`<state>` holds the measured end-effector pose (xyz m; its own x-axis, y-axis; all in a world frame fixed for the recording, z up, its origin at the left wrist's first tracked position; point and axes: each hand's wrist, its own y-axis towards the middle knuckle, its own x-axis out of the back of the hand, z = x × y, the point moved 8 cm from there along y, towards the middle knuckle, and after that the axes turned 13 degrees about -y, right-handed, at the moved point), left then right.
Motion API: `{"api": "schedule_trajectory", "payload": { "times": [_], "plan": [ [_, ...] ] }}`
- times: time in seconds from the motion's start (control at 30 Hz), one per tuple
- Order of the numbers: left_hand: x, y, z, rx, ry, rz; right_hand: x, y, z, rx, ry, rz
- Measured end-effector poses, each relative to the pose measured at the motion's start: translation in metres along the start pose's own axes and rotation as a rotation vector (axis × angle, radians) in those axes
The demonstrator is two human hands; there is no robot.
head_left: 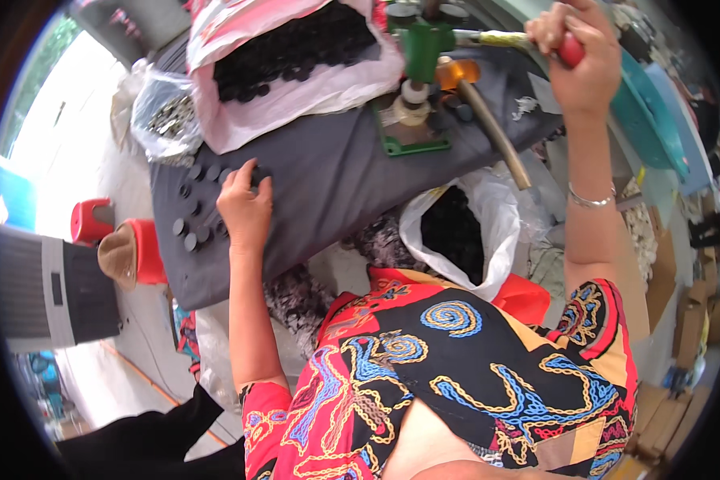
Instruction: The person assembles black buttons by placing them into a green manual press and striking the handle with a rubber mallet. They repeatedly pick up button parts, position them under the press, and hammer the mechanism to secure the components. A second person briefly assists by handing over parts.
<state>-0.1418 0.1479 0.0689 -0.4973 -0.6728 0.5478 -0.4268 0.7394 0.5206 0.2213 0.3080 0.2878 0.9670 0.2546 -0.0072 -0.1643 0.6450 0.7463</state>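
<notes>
My right hand [586, 68] is raised at the upper right, wrapped round the red knob [570, 50] of the press lever [500, 38]. That lever runs to a green hand press [422, 50], whose green base [418, 146] stands on the cloth-covered table [320, 192]. At the table's left part my left hand [246, 210] has its thumb and fingers closed round a black round cap [258, 173], partly hidden by the fingers. Several loose black caps [192, 242] lie on the cloth beside this hand.
A pink-white sack [320, 100] full of black caps lies behind my left hand, next to a clear bag [168, 120] of small metal parts. A mallet [494, 132] lies right of the press. Below the table edge stands a white bag [500, 264] of black pieces. Red stools [144, 252] stand left.
</notes>
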Motion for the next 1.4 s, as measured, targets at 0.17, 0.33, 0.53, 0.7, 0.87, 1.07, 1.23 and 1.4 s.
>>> {"api": "schedule_trajectory", "payload": {
  "times": [0.17,0.33,0.53,0.7,0.87,1.07,1.23,1.4],
  "plan": [
    [-0.102,0.026,-0.095,-0.109,-0.323,0.176,0.001,0.012,-0.001,-0.050,-0.019,0.005],
    [-0.170,0.046,-0.125,-0.213,-0.204,0.222,0.002,0.019,-0.001,-0.078,-0.062,-0.024],
    [-0.181,0.053,-0.129,-0.170,-0.299,0.251,0.006,0.018,0.000,-0.038,-0.083,-0.005],
    [-0.188,0.049,-0.129,-0.190,-0.459,0.180,0.003,0.017,0.003,-0.024,-0.095,-0.016],
    [-0.202,0.053,-0.124,-0.158,-0.512,0.100,0.002,0.018,0.002,-0.029,-0.075,-0.012],
    [-0.202,0.048,-0.116,-0.036,-0.688,0.144,0.003,0.017,0.002,-0.051,-0.067,-0.040],
    [-0.202,0.047,-0.114,-0.044,-0.668,0.143,0.003,0.013,0.006,-0.011,-0.128,-0.044],
    [-0.206,0.052,-0.118,-0.034,-0.637,0.155,0.006,0.003,-0.002,0.079,0.020,0.023]
  ]
}}
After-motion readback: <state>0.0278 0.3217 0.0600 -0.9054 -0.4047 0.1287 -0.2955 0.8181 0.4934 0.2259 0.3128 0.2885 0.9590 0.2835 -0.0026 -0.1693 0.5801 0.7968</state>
